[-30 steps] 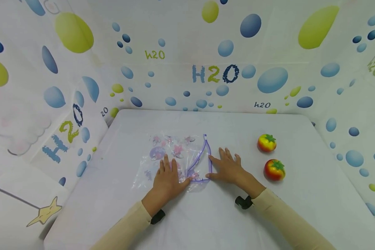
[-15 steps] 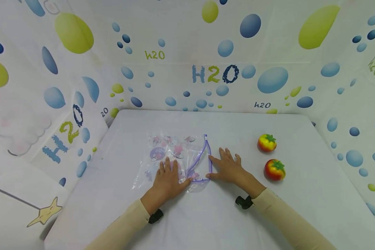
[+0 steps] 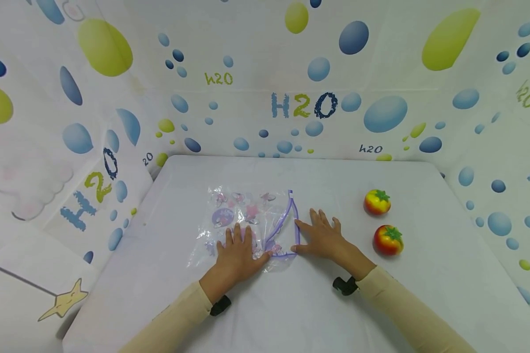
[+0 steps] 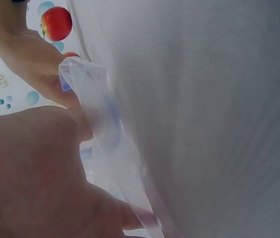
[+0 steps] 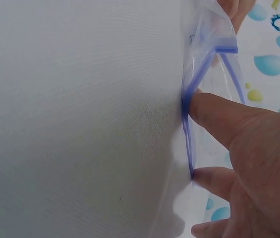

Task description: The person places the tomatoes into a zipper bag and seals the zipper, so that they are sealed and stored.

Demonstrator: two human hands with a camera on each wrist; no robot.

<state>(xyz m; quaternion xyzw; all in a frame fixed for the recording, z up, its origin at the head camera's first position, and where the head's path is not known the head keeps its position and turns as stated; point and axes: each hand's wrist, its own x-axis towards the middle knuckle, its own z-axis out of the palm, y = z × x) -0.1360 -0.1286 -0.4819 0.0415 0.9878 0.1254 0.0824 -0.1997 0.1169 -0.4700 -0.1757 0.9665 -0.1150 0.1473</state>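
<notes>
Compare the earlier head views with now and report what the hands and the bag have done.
The left hand has shifted only slightly: its fingertips eased back toward the person, and its little finger now shows spread outward. Nothing was picked up or let go. The right hand at the bag's purple-edged mouth, the bag, and both toy fruits look unmoved.

L hand (image 3: 237,260) w/ fingers (image 3: 238,237) spread wider on bag (image 3: 223,216) vs. before.
</notes>
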